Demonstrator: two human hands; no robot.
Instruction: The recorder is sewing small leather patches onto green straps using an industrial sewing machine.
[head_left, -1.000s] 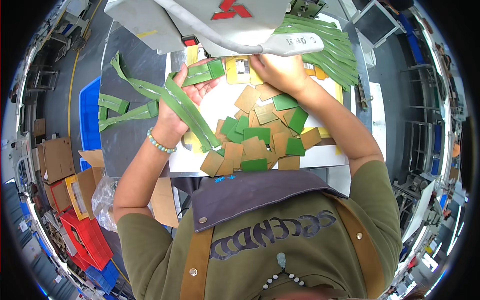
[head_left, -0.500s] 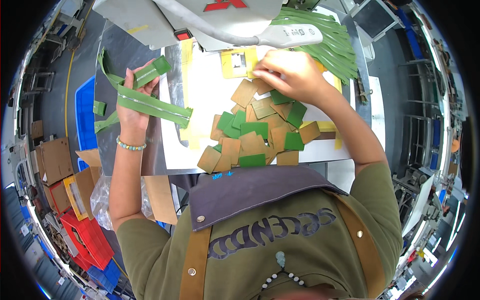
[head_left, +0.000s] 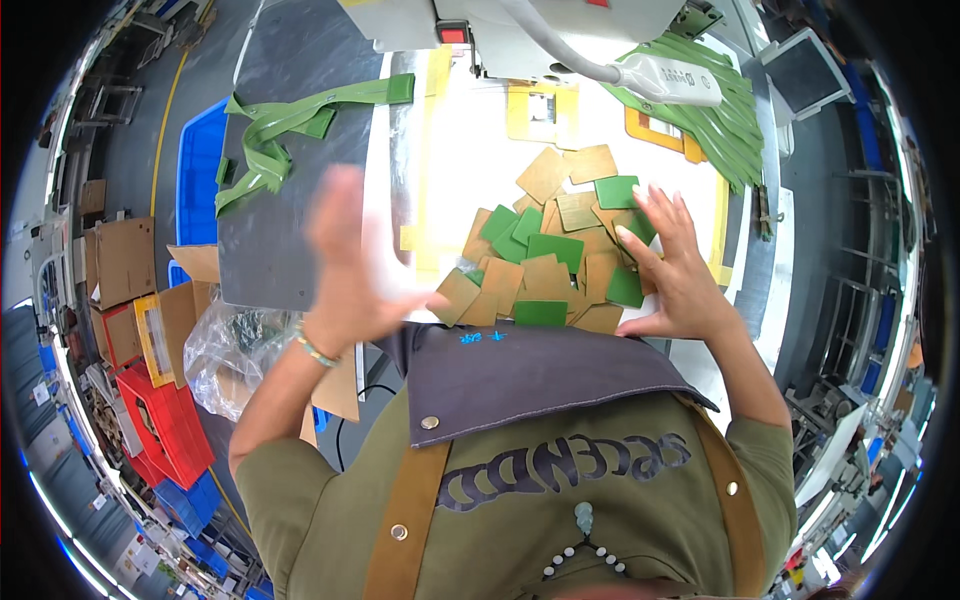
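Observation:
A heap of small square patches, some green and some tan [head_left: 548, 258], lies on the white table [head_left: 470, 160] in front of me. My right hand [head_left: 672, 270] rests flat on the right side of the heap with fingers spread, touching a green patch. My left hand [head_left: 355, 262] is blurred, open and empty, just left of the heap above the table's left edge. A bundle of long green straps [head_left: 290, 125] lies on the dark grey board [head_left: 270, 210] to the left, away from both hands.
A grey sewing machine [head_left: 520, 30] stands at the far end of the table, with more green straps [head_left: 715, 110] stacked at the back right. A blue crate [head_left: 200, 165], cardboard boxes [head_left: 125, 260], red bins [head_left: 165, 420] and a plastic bag [head_left: 235, 345] sit left of me.
My left hand let go of the green straps, which now lie on the grey board, and swung back toward the heap. My right hand slid down to the heap's right side.

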